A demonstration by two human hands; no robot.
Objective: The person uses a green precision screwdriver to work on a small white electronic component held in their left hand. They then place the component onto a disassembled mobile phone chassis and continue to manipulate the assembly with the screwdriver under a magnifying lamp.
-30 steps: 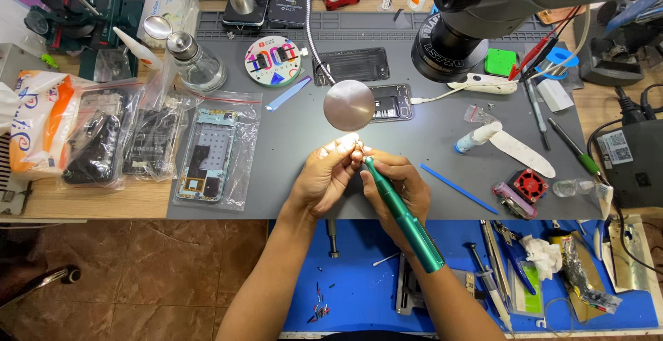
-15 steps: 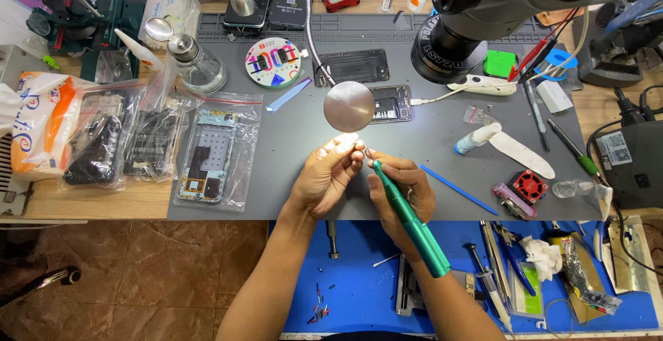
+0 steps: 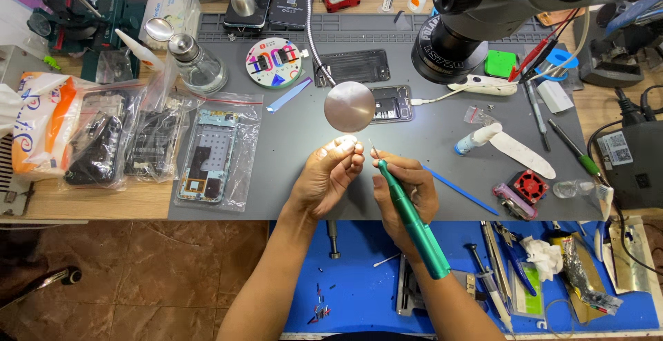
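Green along its whole barrel, the electric screwdriver [image 3: 409, 220] sits in our right hand [image 3: 404, 199], fingers wrapped round its upper half like a pen. Its long axis runs on a slant: the blunt rear end lies low and to the right, over the blue mat [image 3: 359, 293] near our forearm, and the thin metal tip points up and to the left, away from us, towards the fingertips of our left hand [image 3: 324, 175]. The tip stops just short of those fingertips; we cannot tell whether it touches what they hold.

Our left hand is closed narrowly, thumb and fingers pinched on a small pale part [image 3: 345, 141] that is washed out by the light, so we cannot say what it is. Both hands hover over the near edge of the grey mat [image 3: 290, 148] on the worktop, close together, just below the round disc of the lamp head [image 3: 349, 106] on its bendy neck.

Behind the lamp head lies an opened phone [image 3: 390, 103] with a white cable plugged in. A thin blue stick [image 3: 459, 190] lies just right of our right hand. To the left, a phone frame in a clear bag [image 3: 217, 151] rests on the grey mat, and the black microscope [image 3: 469, 16] stands at the far right.
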